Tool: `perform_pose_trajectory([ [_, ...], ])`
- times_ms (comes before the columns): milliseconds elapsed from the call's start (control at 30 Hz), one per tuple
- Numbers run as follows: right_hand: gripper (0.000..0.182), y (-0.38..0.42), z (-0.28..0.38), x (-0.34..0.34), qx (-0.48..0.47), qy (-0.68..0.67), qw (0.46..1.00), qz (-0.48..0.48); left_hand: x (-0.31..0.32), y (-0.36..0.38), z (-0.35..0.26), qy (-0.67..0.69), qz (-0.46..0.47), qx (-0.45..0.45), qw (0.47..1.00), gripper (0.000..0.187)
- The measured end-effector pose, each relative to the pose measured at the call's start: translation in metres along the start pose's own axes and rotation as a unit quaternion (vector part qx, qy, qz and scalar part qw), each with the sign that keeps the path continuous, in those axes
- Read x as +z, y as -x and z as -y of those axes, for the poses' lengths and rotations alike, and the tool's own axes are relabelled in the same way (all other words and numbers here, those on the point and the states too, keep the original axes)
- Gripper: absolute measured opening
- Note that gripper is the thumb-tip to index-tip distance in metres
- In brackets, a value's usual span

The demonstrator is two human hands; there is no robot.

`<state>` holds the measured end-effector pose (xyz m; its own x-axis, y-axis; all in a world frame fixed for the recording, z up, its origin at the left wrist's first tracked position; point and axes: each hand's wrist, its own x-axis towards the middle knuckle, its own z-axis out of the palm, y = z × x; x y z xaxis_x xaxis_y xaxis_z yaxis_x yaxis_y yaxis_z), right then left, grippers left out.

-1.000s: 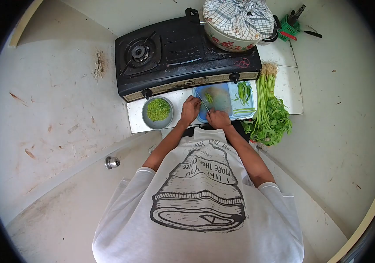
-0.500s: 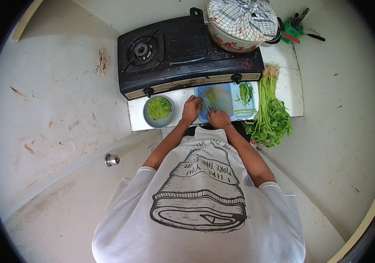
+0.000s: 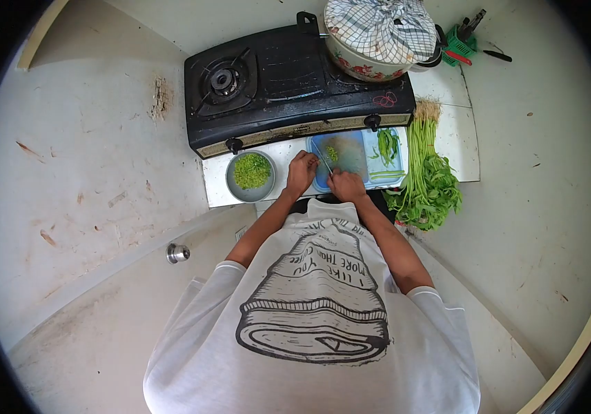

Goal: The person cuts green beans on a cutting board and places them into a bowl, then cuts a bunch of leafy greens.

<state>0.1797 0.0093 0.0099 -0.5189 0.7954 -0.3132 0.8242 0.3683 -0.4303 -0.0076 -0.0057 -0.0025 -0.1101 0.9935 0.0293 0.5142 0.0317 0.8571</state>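
Observation:
My right hand (image 3: 347, 185) is closed round the handle of a knife (image 3: 324, 160), whose thin blade slants up and left over a blue cutting board (image 3: 350, 165). Beside the blade, at the board's left edge, my left hand (image 3: 301, 172) has its fingers pinched together; what they hold is too small to make out. Chopped green bits (image 3: 332, 153) lie on the board just right of the blade. Whole green chilies (image 3: 387, 146) and a few long green pods (image 3: 386, 174) rest in the light blue right-hand section. A grey bowl (image 3: 230, 188) left of my hands holds chopped greens (image 3: 252, 170).
Behind the board stands a black two-burner gas stove (image 3: 288, 83), with a flowered pot (image 3: 361, 67) under a checked cloth (image 3: 381, 31) on its right side. A rooted leafy bunch (image 3: 430, 169) lies right of the board. A green basket (image 3: 462, 45) with knives sits far right.
Both hands stay almost in the same place at the board. The knife shifts only very slightly, and the view drifts a little.

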Motion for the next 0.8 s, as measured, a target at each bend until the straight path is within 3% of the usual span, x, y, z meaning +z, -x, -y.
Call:
perform_pose_trajectory([
  [667,0.040,-0.003,-0.001,0.010,-0.031,0.014,0.999,0.013,-0.001,-0.002,-0.001,-0.009,0.004,0.003,1.000,0.008],
  [800,0.040,-0.010,0.008,0.004,0.000,0.009,1.000,0.014,-0.005,0.001,-0.005,-0.015,0.013,-0.002,1.000,0.009],
])
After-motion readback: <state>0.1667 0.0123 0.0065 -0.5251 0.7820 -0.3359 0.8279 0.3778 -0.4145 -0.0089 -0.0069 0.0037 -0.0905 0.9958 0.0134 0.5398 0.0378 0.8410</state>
